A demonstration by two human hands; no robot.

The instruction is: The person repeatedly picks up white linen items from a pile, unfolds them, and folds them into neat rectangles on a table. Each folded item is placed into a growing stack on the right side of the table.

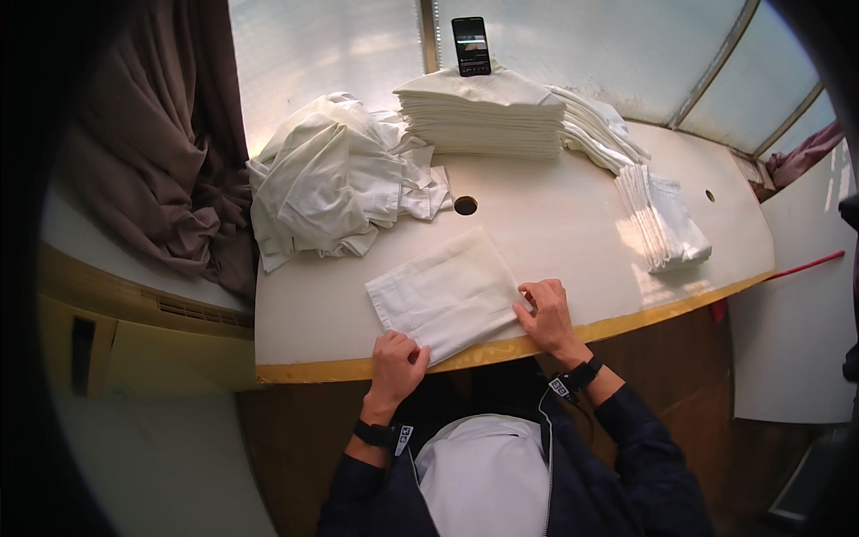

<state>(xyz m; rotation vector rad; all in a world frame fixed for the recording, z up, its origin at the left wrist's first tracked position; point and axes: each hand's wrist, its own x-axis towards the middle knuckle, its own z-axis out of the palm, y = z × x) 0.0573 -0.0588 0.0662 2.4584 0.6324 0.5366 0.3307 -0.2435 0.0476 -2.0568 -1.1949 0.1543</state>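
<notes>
A folded white cloth [446, 295] lies flat at the front edge of the table, slanting up to the right. My left hand [397, 362] is at its lower left corner, fingers curled over the hem; how firmly they grip is hidden. With fingertips and thumb, my right hand [545, 312] touches the cloth's right side, and its grip is unclear too. Behind to the left rises a crumpled heap of white cloths [329, 174]. A tall stack of folded white cloths [480, 121] stands at the back centre.
A smartphone [472, 47] leans upright on the tall stack. More folded cloths [597, 127] slump beside it, and a small row of folded white cloths [661, 221] sits at the right. The table [557, 215] has a round hole [466, 205] behind the flat cloth. Brown curtains [181, 134] hang left.
</notes>
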